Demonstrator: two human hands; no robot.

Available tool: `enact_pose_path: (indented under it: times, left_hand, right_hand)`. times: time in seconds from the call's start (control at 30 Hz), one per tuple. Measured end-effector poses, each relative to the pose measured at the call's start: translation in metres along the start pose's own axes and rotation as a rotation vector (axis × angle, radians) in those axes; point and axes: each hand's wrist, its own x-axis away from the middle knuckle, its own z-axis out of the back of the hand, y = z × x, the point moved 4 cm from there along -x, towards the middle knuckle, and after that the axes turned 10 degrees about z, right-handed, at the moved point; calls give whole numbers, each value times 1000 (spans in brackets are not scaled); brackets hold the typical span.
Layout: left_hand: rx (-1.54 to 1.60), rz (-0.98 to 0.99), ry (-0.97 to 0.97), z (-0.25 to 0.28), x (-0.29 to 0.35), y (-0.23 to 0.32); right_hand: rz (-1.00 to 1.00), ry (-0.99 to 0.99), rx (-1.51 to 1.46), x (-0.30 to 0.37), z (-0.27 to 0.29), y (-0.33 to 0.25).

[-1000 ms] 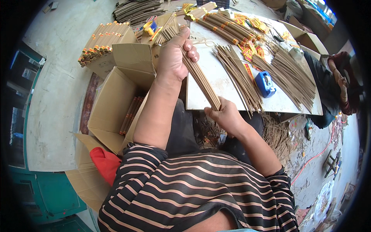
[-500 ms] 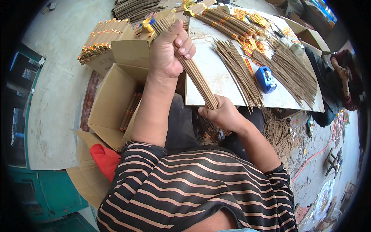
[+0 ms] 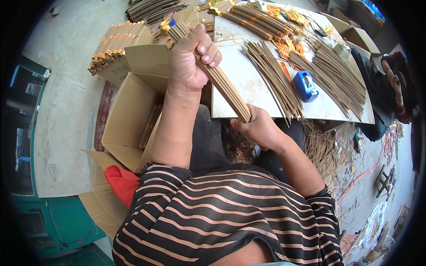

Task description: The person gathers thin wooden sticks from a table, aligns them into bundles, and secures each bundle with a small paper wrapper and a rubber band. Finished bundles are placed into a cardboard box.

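A bundle of brown sticks is held aslant, well to the left of the blue tape dispenser; its long axis runs from far left of the dispenser down to an end left of and nearer the person than it. A loose row of sticks lies between bundle and dispenser, running roughly the same way but steeper. The right hand is nearer the dispenser, thumb and fingers closed round the bundle's lower end, its forearm slanting in from the right. The left hand, farther left of the dispenser, makes a fist round the upper part, thumb uppermost, its forearm nearly straight up.
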Motion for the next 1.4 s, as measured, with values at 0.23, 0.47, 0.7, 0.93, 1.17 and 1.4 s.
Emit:
enact_pose_path:
  times: [0.23,0.47,0.7,0.93,1.17,1.4]
  left_hand:
    - [-68,-169,115,-16,5,8]
    - [-307,-229,252,-41,13,-24]
    - [-430,-174,425,-13,-11,-67]
    - [-439,-125,333,-11,-27,-68]
    - [-511,-152,404,-7,-19,-62]
    - [-535,-134,344,-5,-24,-59]
  right_hand:
    - [115,206,295,-17,4,8]
    - [262,343,103,-50,2,24]
    - [338,371,-64,-74,1,88]
    - [222,316,-79,-84,6,89]
    - [251,347,-113,-80,3,79]
    - [232,315,-152,-93,-1,98]
